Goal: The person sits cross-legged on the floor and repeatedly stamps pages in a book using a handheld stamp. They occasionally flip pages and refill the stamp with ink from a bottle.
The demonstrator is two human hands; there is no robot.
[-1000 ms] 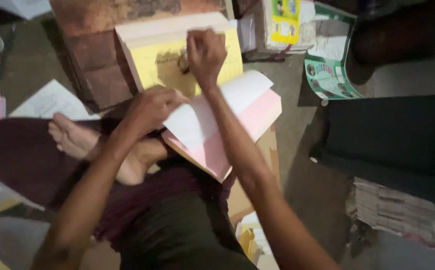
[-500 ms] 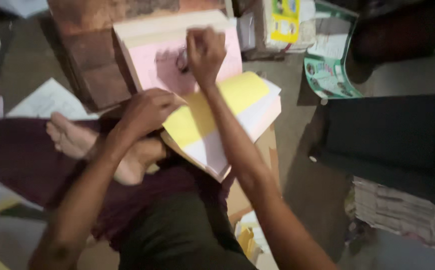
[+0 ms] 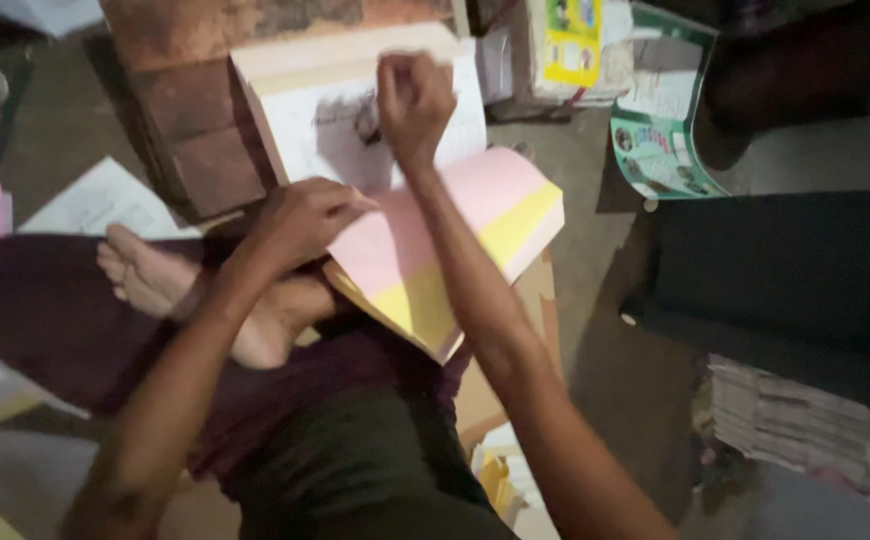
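The person is sitting cross-legged on the floor, with a thick pad of coloured sheets (image 3: 435, 260) lying open across the lap near the picture's centre. The right hand (image 3: 413, 100), at about twelve o'clock from the centre, is curled into a tight fist around a small dark object (image 3: 367, 118) that is pressing on the white sheet (image 3: 325, 130) propped against the reddish block (image 3: 190, 130); the object is too blurred to identify. The left hand (image 3: 305, 215), at about nine o'clock from the pad, is resting on the edge of the pink leaf (image 3: 455, 210), fingers narrowed together and bent over the paper's corner, pinching or holding it down; which, I cannot tell. A yellow leaf (image 3: 425, 300) is showing below the pink one, at about six o'clock from it. A bare foot (image 3: 145, 275) is lying at nine o'clock of the left hand, just beside the wrist. At three o'clock a dark box (image 3: 785, 280) is sitting on the floor, with a stack of papers (image 3: 805, 420) at its five o'clock. A green printed sheet (image 3: 660, 140) is lying at one o'clock, and loose white paper (image 3: 100, 200) at ten o'clock.
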